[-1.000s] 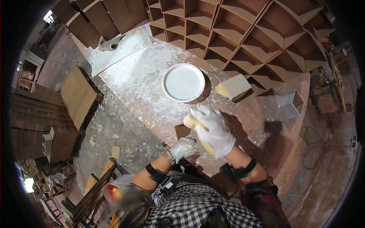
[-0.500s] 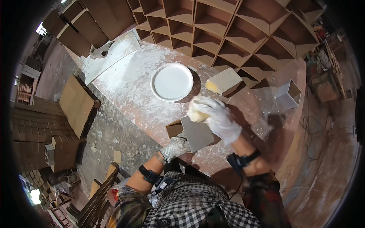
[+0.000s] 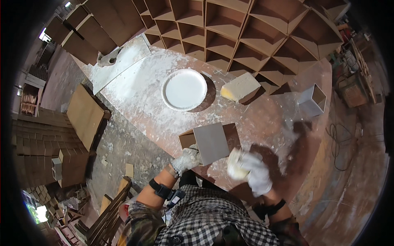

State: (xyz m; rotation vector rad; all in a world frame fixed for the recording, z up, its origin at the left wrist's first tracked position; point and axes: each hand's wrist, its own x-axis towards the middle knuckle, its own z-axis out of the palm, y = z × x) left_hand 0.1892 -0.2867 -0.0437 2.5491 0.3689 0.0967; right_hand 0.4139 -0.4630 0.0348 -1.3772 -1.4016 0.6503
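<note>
My left hand (image 3: pixel 187 160), in a knitted work glove, grips the left side of a small open-ended box (image 3: pixel 211 143) whose upper face is grey. The box's brown inside shows at its left, and a brown side shows at its right. Close to its lower right corner is my right hand (image 3: pixel 256 176), in a white glove and smeared by motion. It is closed round a pale, yellowish sponge (image 3: pixel 235 167), apart from the box. Farther off stand a round white tub (image 3: pixel 163 91) of white liquid and a block (image 3: pixel 242 88) with a yellow end.
The worktable (image 3: pixel 262 123) is splashed with white. Stacked open brown boxes (image 3: pixel 223 35) line its far side. A white open-ended box (image 3: pixel 312 100) stands at the right. A brown board (image 3: pixel 87 115) and wooden slats (image 3: pixel 108 213) lie to the left, and a cable (image 3: pixel 338 147) on the floor at right.
My right hand with the sponge has moved down and to the right, off the far edge of the box. The left hand keeps its hold, and the box's right side now shows.
</note>
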